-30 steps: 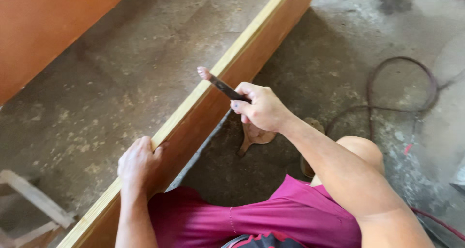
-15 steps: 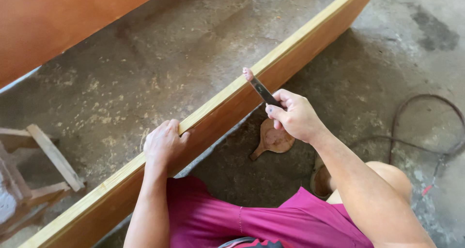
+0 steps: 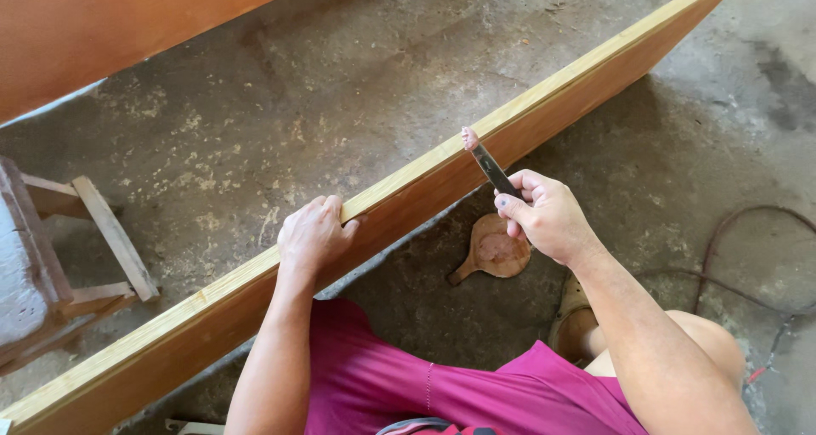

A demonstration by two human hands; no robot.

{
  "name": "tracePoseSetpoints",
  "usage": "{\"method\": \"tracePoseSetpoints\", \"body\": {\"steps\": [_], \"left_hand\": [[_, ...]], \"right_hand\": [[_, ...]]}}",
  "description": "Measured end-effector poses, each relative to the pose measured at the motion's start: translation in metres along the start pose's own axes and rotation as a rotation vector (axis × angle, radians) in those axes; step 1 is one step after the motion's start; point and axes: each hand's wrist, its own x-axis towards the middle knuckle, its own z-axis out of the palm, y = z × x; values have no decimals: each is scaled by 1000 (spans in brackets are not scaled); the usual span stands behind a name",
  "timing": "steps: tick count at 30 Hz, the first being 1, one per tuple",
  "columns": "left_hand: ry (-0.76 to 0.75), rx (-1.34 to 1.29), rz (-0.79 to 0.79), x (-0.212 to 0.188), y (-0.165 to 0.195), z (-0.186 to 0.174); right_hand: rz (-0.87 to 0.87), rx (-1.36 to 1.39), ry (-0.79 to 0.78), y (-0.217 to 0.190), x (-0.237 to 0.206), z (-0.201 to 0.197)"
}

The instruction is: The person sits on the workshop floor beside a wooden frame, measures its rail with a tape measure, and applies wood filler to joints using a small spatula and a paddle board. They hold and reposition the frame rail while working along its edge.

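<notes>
A long wooden board (image 3: pixel 595 78) stands on edge across the concrete floor, running from lower left to upper right. My left hand (image 3: pixel 314 235) grips its pale top edge. My right hand (image 3: pixel 544 214) holds a narrow putty knife (image 3: pixel 486 161) whose tip carries a dab of pinkish filler and touches the board's top edge. On the floor below my right hand lies a small round wooden paddle (image 3: pixel 493 252) smeared with the same filler.
A wooden stool (image 3: pixel 76 256) stands at the left. Another orange-brown panel (image 3: pixel 127 27) fills the upper left. A dark cable (image 3: pixel 731 256) loops on the floor at the right. My knee and magenta shorts (image 3: pixel 442 384) are at the bottom.
The view has shifted left along the board, so the stool has come into sight. My left hand stays on the board's edge and the knife tip stays at the edge.
</notes>
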Motion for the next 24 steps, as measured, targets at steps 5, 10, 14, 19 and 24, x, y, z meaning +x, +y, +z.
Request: {"method": "tracePoseSetpoints", "body": {"steps": [5,10,14,19,24], "left_hand": [[-26,-22,-18,0,-3,-1],[-1,-53,1,-2,-9,-3],[-24,-72,5,-1,-11,-6],[-41,-63,-13,-3,-10,-7],[-18,-41,20,-2,-11,-3]], "right_hand": [[53,22,52,3,1,3],[48,15,49,11,2,6],[76,2,43,19,4,11],[96,-14,7,22,3,17],[102,-26,7,17,1,20]]}}
